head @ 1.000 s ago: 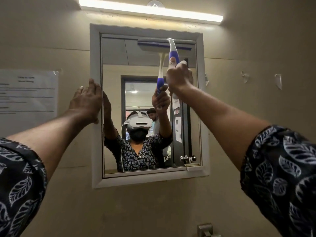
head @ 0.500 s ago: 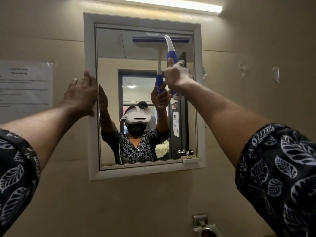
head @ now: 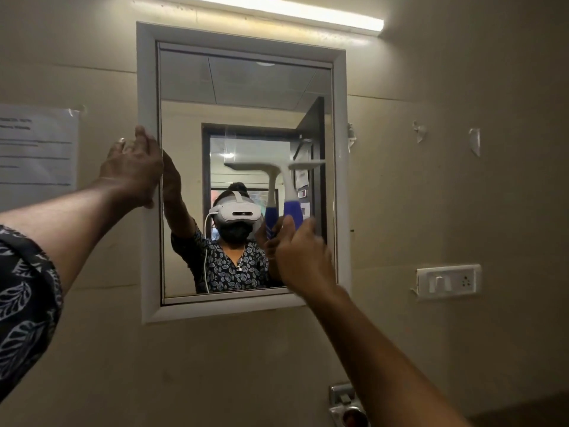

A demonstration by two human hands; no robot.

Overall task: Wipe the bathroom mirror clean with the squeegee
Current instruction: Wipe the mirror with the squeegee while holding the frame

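Right hand [head: 300,260] gripping squeegee [head: 289,192], apparently descending from mirror [head: 240,84] 12 o'clock to centre; left hand [head: 132,167] staying flat at 9 o'clock edge.

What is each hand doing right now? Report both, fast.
Left hand: open, fingers pressed against the left side of the mirror frame.
Right hand: closed around the blue handle of the squeegee.

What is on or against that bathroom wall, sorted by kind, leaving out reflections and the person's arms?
mirror: 1
squeegee: 1
paper notice: 1
tube light: 1
switch plate: 1
torn tape scraps: 3
metal fixture: 1
Total: 9
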